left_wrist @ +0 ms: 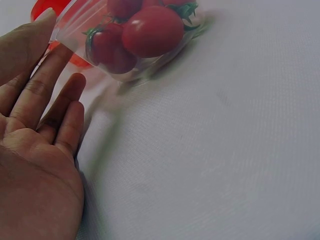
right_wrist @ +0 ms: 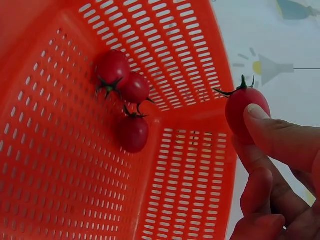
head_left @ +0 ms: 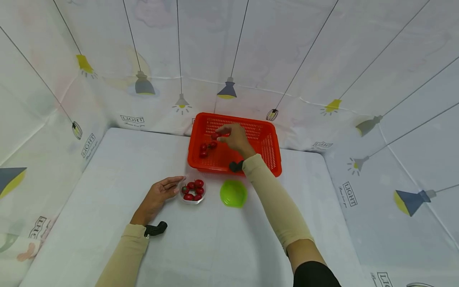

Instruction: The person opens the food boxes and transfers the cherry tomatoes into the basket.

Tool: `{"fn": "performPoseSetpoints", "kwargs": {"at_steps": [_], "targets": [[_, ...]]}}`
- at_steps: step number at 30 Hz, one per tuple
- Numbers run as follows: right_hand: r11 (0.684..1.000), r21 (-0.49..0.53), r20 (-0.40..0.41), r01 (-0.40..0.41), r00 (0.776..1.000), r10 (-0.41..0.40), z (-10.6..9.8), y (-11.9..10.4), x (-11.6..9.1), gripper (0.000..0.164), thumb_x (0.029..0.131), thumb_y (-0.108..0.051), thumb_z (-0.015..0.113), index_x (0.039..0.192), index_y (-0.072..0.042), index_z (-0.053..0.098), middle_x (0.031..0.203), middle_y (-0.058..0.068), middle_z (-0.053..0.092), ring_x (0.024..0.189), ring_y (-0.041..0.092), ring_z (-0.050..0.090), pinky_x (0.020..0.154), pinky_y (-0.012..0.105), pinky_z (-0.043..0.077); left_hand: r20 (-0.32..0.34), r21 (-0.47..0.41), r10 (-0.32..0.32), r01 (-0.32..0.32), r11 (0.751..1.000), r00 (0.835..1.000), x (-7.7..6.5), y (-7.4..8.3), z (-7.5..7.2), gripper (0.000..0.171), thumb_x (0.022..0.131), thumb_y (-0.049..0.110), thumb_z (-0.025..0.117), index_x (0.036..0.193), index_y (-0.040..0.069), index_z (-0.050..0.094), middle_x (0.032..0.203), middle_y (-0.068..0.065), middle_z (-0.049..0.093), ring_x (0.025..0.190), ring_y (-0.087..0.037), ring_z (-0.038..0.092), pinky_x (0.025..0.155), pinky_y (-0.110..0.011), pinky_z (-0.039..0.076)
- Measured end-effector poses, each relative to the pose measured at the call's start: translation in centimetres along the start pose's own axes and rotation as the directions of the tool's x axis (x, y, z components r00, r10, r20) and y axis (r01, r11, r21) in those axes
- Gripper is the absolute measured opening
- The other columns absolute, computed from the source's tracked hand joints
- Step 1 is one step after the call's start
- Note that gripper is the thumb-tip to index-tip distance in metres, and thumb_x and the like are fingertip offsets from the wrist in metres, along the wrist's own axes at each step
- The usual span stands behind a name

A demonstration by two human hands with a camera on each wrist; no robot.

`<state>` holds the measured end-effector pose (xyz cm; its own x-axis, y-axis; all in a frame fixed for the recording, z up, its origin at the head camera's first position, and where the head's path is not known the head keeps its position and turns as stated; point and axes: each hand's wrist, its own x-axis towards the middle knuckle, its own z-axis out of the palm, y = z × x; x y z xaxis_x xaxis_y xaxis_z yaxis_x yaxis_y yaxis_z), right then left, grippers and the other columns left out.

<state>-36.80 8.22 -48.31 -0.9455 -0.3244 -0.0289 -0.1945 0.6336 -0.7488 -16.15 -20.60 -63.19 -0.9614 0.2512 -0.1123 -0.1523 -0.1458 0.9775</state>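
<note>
Over the red basket point(head_left: 233, 167), my right hand point(head_left: 234, 137) pinches a cherry tomato point(right_wrist: 247, 112) with a green stem between thumb and fingers. Below it in the basket lie three more cherry tomatoes point(right_wrist: 133, 134), grouped at one end. My left hand point(head_left: 161, 195) is beside a small clear plastic cup point(head_left: 193, 202) on the table, its fairly straight fingers at the cup's rim. Several cherry tomatoes point(left_wrist: 152, 32) fill the cup, some with green stems. In the left wrist view the thumb point(left_wrist: 30, 40) is right by the rim, fingers alongside.
A small bright green bowl point(head_left: 233, 194) stands right of the cup, just in front of the basket. White cloth covers the table point(head_left: 201, 247). Walls of printed fabric point(head_left: 215, 48) with lamp drawings rise behind the basket and on both sides.
</note>
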Motion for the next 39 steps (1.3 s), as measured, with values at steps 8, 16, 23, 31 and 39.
{"fn": "performPoseSetpoints", "kwargs": {"at_steps": [8,16,23,31,39], "targets": [[0.999,0.029,0.047,-0.013,0.999,0.012,0.4,0.4,1.2,0.028,0.095,-0.014,0.081,0.122,-0.017,0.078,0.124,0.004,0.076,0.124,0.027,0.065,0.105,0.047,0.057,-0.004,-0.003,0.001,-0.001,1.0,1.0,-0.2,0.3,0.1,0.05,0.105,0.012,0.068,0.153,0.01,0.055,0.163,-0.009,0.052,0.154,-0.021,0.043,0.112,-0.015,0.047],[0.991,0.107,0.121,-0.084,0.99,0.07,0.7,0.9,2.3,0.027,0.094,-0.011,0.081,0.121,-0.015,0.079,0.122,0.005,0.076,0.122,0.026,0.065,0.108,0.05,0.055,0.004,0.022,0.007,-0.008,1.0,1.0,-0.2,0.2,0.0,0.051,0.106,0.012,0.066,0.155,0.008,0.053,0.165,-0.012,0.05,0.155,-0.024,0.042,0.112,-0.013,0.046],[0.981,0.14,0.163,-0.137,0.98,0.114,1.1,1.3,3.1,0.027,0.095,-0.01,0.08,0.121,-0.015,0.079,0.124,0.005,0.075,0.122,0.027,0.064,0.112,0.052,0.052,-0.001,-0.001,0.002,-0.002,1.0,1.0,-0.2,0.4,0.0,0.05,0.106,0.012,0.067,0.154,0.01,0.054,0.164,-0.009,0.051,0.156,-0.026,0.04,0.113,-0.014,0.047],[0.969,0.125,0.191,-0.214,0.963,0.188,1.2,2.0,3.6,0.026,0.096,-0.009,0.08,0.121,-0.014,0.079,0.128,0.009,0.069,0.123,0.029,0.06,0.113,0.05,0.05,-0.002,-0.004,-0.003,0.003,1.0,1.0,0.1,0.1,0.1,0.05,0.105,0.012,0.067,0.153,0.008,0.054,0.164,-0.012,0.051,0.157,-0.027,0.04,0.112,-0.014,0.047],[0.969,0.076,0.196,-0.235,0.956,0.216,1.9,2.9,4.0,0.026,0.094,-0.008,0.082,0.119,-0.012,0.08,0.125,0.01,0.069,0.119,0.029,0.058,0.109,0.048,0.052,-0.001,0.002,0.0,0.0,1.0,1.0,0.1,0.1,0.1,0.051,0.105,0.012,0.067,0.154,0.007,0.053,0.164,-0.012,0.05,0.157,-0.029,0.039,0.111,-0.013,0.047]]}}
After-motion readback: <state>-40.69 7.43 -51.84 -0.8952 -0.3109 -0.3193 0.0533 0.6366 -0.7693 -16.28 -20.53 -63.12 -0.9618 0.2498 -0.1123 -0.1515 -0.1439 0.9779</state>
